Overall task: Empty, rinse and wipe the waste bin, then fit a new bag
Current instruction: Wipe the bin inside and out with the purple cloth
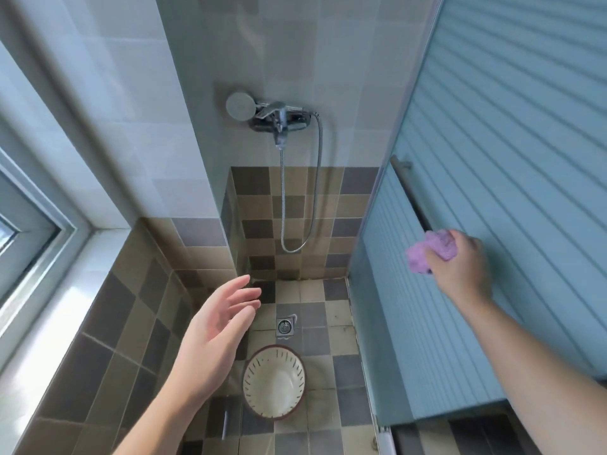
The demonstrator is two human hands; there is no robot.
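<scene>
The waste bin [274, 382] stands upright on the shower floor, cream inside with slits round its wall and a dark rim; it holds no bag. My left hand [215, 336] hovers above and left of it, palm up, fingers straight and spread, holding nothing. My right hand [460, 267] is raised at the right by the frosted door and grips a crumpled purple cloth [427, 252], close to the lower end of the door's handle bar [410, 192].
A floor drain [285, 327] lies just beyond the bin. The shower tap [279, 118] with its round head and looping hose hangs on the far wall. A tiled ledge and window frame [39, 224] are at left; the frosted glass door [492, 159] closes the right side.
</scene>
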